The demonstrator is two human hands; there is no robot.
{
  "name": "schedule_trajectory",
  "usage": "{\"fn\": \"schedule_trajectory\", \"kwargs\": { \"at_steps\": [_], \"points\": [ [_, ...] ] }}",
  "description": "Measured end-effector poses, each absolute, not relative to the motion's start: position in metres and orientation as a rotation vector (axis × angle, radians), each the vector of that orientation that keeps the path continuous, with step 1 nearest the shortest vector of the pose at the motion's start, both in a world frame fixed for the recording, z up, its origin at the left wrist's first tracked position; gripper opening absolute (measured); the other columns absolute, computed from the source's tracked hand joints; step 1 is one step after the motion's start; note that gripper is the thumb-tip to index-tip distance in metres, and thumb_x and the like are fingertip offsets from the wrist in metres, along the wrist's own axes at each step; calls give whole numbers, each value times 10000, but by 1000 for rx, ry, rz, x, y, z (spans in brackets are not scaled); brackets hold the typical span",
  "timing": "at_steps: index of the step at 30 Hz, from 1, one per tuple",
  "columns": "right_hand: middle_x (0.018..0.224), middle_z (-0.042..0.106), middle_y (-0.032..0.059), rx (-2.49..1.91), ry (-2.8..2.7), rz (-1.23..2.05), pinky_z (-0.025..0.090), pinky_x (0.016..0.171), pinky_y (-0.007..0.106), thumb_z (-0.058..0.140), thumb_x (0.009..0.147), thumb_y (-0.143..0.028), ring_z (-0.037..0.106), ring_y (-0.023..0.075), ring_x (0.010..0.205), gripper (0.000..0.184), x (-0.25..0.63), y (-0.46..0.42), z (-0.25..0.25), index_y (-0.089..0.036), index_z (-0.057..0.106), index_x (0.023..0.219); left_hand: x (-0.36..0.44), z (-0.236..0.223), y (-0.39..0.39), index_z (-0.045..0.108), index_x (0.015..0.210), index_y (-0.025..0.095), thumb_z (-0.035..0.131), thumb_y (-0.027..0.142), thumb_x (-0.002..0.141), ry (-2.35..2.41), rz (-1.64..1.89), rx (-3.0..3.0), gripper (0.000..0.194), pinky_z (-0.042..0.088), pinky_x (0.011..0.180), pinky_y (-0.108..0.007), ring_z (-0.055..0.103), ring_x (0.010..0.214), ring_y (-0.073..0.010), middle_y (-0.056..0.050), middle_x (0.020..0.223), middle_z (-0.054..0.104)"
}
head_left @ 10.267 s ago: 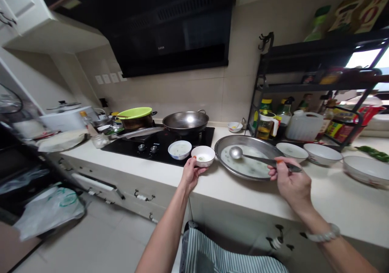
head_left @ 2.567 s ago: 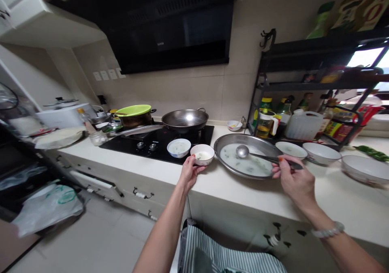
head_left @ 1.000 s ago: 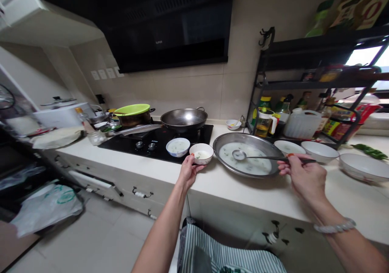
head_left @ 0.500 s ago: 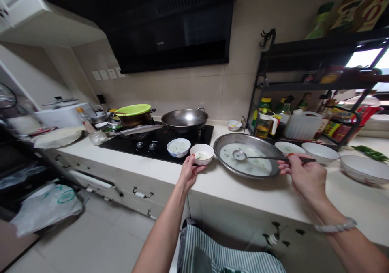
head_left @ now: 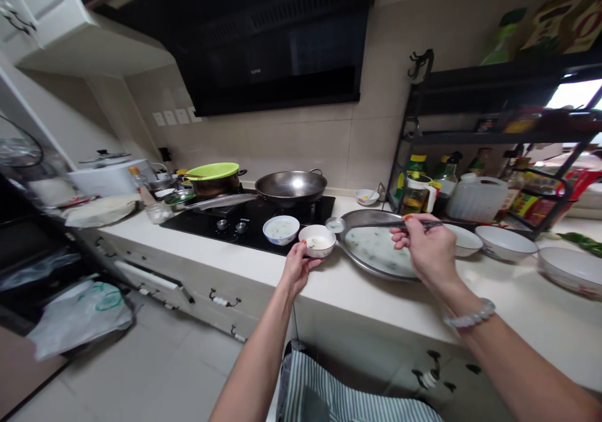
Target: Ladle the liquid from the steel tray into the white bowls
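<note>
My left hand (head_left: 297, 265) grips the rim of a small white bowl (head_left: 318, 241) with some pale soup in it, at the counter's front near the stove. In my right hand (head_left: 426, 241) is the dark handle of a ladle (head_left: 335, 224), whose filled cup hangs between the small bowl and a wide metal basin (head_left: 350, 260). The basin holds milky soup (head_left: 379, 249) with dark green bits. Just left of the held bowl, another bowl of soup (head_left: 281, 230) sits on the stove's edge.
A wok (head_left: 291, 187) and a pot with a lime-green basin on top (head_left: 214, 172) stand on the black stove (head_left: 202, 224). More white bowls (head_left: 505, 244) line the counter at right, before a black rack (head_left: 493, 138) of bottles. A range hood (head_left: 282, 46) hangs above.
My right hand has lifted the ladle out of the soup and carried it left to the small bowl's edge. My left hand keeps its hold on the bowl.
</note>
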State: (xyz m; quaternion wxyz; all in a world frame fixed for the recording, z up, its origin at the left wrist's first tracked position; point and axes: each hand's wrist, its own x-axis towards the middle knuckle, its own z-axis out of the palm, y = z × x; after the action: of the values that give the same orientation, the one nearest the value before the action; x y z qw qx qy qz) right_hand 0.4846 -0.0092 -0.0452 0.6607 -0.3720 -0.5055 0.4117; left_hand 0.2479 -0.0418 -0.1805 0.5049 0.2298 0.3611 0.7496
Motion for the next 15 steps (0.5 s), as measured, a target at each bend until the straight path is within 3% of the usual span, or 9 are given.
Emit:
{"fn": "schedule_trajectory", "kwargs": {
  "at_steps": [5, 9, 15],
  "points": [
    [505, 600, -5, -759, -1445, 844, 515, 434, 276, 615, 803, -413, 639, 192, 487, 238, 470, -19, -64, -191, 570, 876, 248, -181, -42, 535, 972, 149, 683, 364, 783, 855, 1808, 554, 322, 577, 536, -266, 689, 670, -186, -66, 890, 629],
    [610, 626, 1, -584, -1721, 657, 528, 481, 274, 543, 879, -318, 623, 152, 491, 164, 474, -30, -80, -196, 611, 966, 248, -182, -42, 538, 956, 149, 676, 364, 788, 863, 1812, 554, 306, 586, 555, -283, 689, 671, -188, -59, 857, 627],
    [765, 667, 42, -324, -1916, 559, 528, 485, 267, 550, 868, -235, 629, 139, 552, 157, 481, -42, -92, -209, 654, 982, 247, -183, -42, 551, 975, 150, 670, 367, 798, 859, 1801, 575, 304, 586, 567, -280, 688, 690, -179, -81, 918, 642]
  ]
}}
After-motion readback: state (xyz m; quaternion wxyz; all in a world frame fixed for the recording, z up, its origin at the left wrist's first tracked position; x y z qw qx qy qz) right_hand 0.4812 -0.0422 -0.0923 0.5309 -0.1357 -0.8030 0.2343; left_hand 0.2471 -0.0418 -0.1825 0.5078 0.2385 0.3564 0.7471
